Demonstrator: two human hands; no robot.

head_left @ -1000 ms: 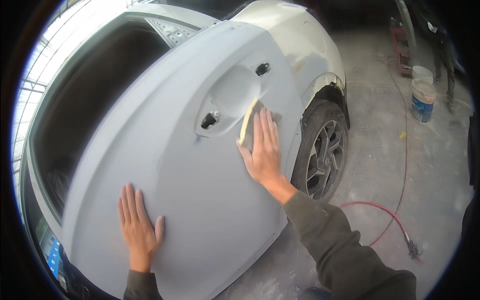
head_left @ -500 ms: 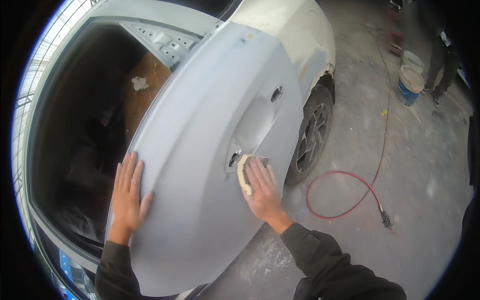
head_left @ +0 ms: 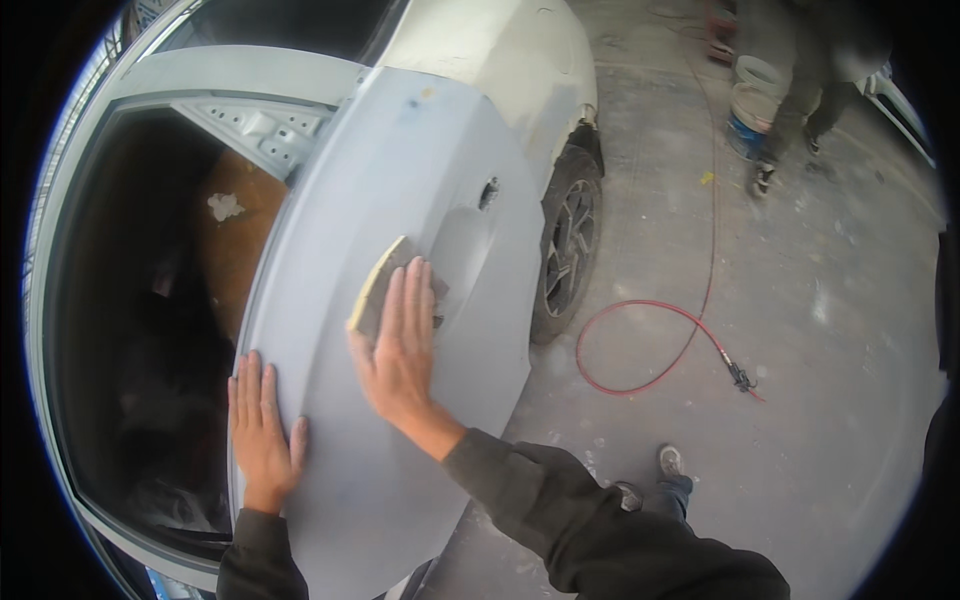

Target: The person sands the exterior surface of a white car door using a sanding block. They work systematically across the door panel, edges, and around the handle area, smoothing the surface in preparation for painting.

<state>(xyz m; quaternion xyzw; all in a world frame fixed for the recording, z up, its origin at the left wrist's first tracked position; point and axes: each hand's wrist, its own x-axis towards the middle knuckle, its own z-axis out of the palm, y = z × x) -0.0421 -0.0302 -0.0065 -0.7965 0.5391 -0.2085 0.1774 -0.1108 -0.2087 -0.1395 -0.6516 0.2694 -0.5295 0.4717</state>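
Note:
A grey primed car door [head_left: 330, 330] fills the middle. My right hand [head_left: 403, 350] lies over a sanding sponge [head_left: 378, 290], a flexible pad with a grey-brown face and a pale yellow edge. Its fingers stretch across the pad and hold it against the door, just left of the handle recess [head_left: 462, 245]. On the door's window-side edge, my left hand [head_left: 265, 430] rests flat and holds nothing, its thumb spread. One handle opening [head_left: 488, 193] shows dark at the far end of the recess; my right hand partly hides the nearer one.
Beyond the door are a cream rear fender [head_left: 500, 60] and a wheel [head_left: 572, 235]. A red air hose [head_left: 620, 390] with a black fitting loops over the concrete floor [head_left: 780, 300]. Farther back, a person [head_left: 810, 100] stands beside stacked buckets [head_left: 750, 110].
My right hand and the sanding sponge have moved left, from the nearer handle opening onto the door panel. My left hand still rests on the door edge. The view has shifted; the other person has stepped.

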